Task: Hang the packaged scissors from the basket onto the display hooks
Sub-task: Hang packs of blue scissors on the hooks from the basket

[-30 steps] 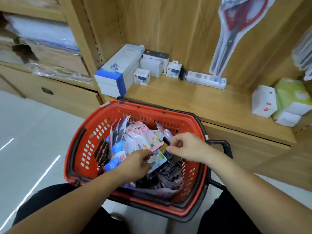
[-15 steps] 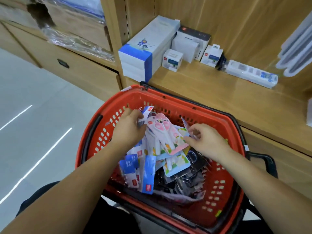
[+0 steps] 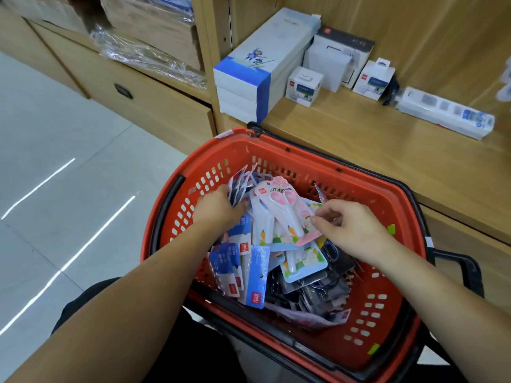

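Observation:
A red basket (image 3: pixel 279 146) sits on my lap, heaped with packaged scissors. A pink scissors package (image 3: pixel 287 205) lies on top of the pile, with blue packages (image 3: pixel 257 275) and dark ones below it. My left hand (image 3: pixel 218 210) reaches to the basket's far left side and grips several upright packages (image 3: pixel 239 186). My right hand (image 3: pixel 349 228) hovers at the pile's right, thumb and forefinger pinching a thin package seen edge-on (image 3: pixel 318 192) beside the pink one. No display hooks are in view.
A wooden shelf (image 3: pixel 373 150) runs right behind the basket, carrying a stack of blue-and-white boxes (image 3: pixel 257 76), small white boxes (image 3: pixel 304 85) and a power strip (image 3: pixel 445 113). A drawer cabinet (image 3: pixel 124 92) stands to the left above a grey tiled floor (image 3: pixel 55 167).
My left hand moved from the middle of the pile to the basket's far left and took hold of upright packages. My right hand stayed at the right side, still pinching. The view tilted down.

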